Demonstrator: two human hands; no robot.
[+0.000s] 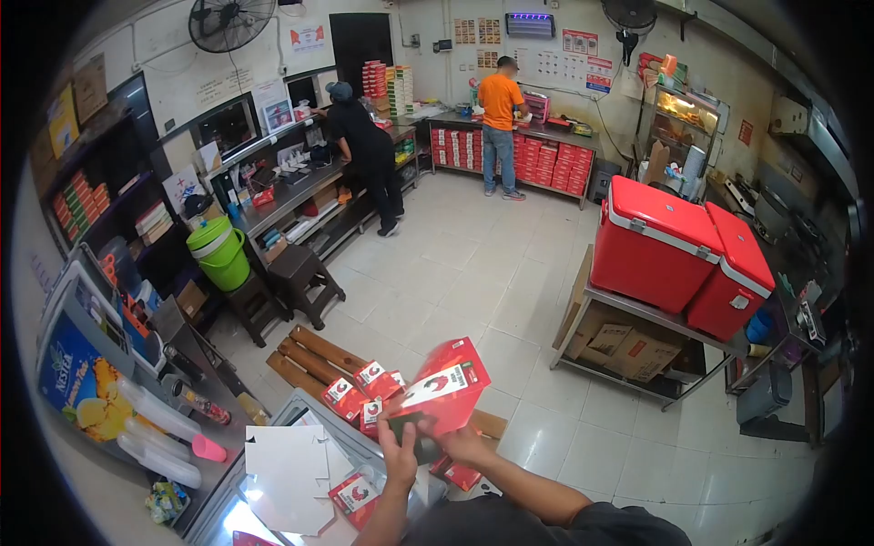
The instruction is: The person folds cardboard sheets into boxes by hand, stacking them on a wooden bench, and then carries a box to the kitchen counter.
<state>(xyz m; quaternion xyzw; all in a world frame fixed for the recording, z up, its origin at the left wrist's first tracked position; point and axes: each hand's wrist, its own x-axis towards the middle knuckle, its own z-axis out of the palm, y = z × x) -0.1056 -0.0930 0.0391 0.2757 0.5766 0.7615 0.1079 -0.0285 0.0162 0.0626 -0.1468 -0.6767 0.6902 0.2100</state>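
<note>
A red cardboard food box with a white rooster-printed panel is tilted up in front of me, held between both hands. My left hand is closed on its near left edge, by a dark green part. My right hand is closed at the lower right side of the box; its fingertips are partly hidden. Just beyond sit several small made-up red boxes. White flat cardboard blanks lie on the glass-topped counter to the left, and a red printed carton rests beside them.
A slatted wooden bench stands beyond the counter. Two red coolers sit on a steel table at right. A green drink jug and a dark stool are at left. Two people work at the far counters.
</note>
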